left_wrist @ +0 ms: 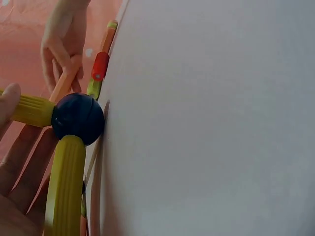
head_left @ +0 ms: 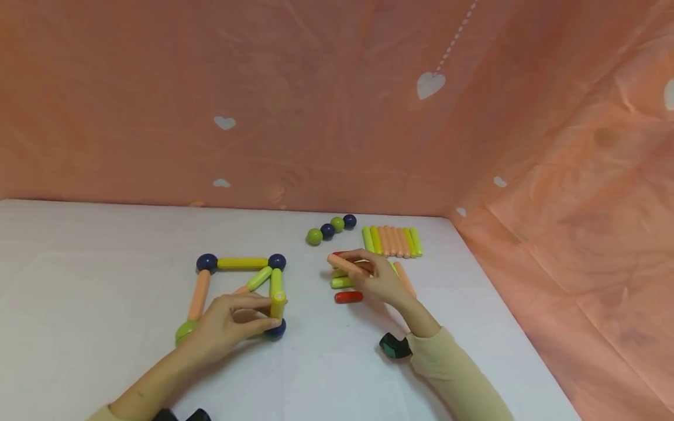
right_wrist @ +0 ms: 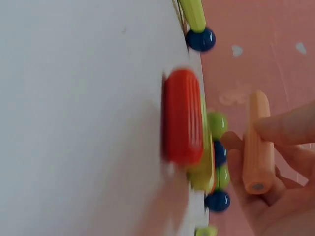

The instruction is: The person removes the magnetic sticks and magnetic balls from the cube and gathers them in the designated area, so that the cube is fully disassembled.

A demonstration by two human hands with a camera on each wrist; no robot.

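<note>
Well, both hands (head_left: 226,324) (head_left: 381,282) pinch rods (head_left: 277,309) (head_left: 344,264) over a white table (head_left: 337,374) backed by orange cloth (head_left: 316,88).

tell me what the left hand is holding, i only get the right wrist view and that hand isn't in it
Observer: The left hand pinches a yellow stick, and the left wrist view shows one end of that stick meeting a dark blue ball.

Operator: got it, any ball near that hand that i can't see on the person's left

Observer: Yes, the head view shows a green ball just left of the hand, partly covered from that angle.
</note>
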